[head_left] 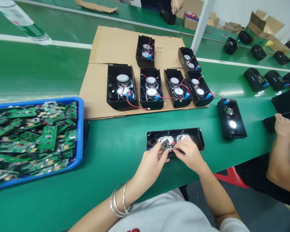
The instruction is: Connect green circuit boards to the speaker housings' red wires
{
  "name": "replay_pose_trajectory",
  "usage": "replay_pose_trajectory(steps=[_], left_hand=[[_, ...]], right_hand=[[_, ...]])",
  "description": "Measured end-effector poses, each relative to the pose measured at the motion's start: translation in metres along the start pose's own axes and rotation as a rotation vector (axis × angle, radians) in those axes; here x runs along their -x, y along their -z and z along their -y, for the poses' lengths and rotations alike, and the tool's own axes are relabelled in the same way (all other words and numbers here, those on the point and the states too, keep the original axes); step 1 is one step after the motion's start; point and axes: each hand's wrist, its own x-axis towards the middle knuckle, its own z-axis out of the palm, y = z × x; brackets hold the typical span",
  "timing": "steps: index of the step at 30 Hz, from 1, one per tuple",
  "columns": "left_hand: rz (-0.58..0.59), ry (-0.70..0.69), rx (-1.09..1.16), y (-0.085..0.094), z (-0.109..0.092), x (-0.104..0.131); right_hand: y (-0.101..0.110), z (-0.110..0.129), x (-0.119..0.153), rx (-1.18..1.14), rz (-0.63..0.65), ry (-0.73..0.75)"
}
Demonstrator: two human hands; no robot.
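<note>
A black speaker housing (195, 135) lies on the green table right in front of me, with two round speaker drivers inside. Over it, my left hand (152, 159) pinches a small circuit board (166, 144) between thumb and fingers. My right hand (190, 154) is closed at the board's right edge, fingertips together on the end of a red wire (173, 143); the small connector there is mostly covered by the fingers. Part of the housing's near side is hidden behind both hands.
A blue bin (81, 135) heaped with circuit boards stands at left. Several open speaker housings (120, 83) with wires rest on a cardboard sheet (96, 87). Another housing (234, 120) sits at right, near a co-worker's hand (284, 127). A pale post (203, 25) rises behind.
</note>
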Motion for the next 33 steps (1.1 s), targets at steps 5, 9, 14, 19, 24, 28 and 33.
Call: replay_pose_trajectory(steps=[5, 9, 14, 19, 24, 28, 33], left_hand=[[0.013, 0.004, 0.011, 0.001, 0.002, 0.000], [0.013, -0.010, 0.007, 0.003, 0.003, 0.001], [0.059, -0.032, -0.050, 0.005, 0.003, 0.004], [0.113, -0.099, -0.146, 0.011, 0.002, 0.005], [0.117, -0.061, -0.145, 0.015, 0.001, 0.005], [0.122, 0.045, -0.070, 0.012, 0.005, 0.002], [0.164, 0.125, 0.059, 0.016, 0.014, -0.003]], right_hand=[[-0.002, 0.003, 0.002, 0.019, 0.010, -0.006], [-0.004, 0.005, 0.003, 0.025, 0.004, -0.046], [-0.002, 0.005, 0.004, 0.043, 0.012, -0.149], [-0.004, 0.006, 0.001, 0.069, 0.016, -0.194], [-0.008, 0.007, -0.001, 0.098, 0.013, -0.239], [0.013, 0.002, -0.002, 0.141, 0.046, -0.243], [0.054, -0.012, 0.002, 0.270, 0.396, -0.245]])
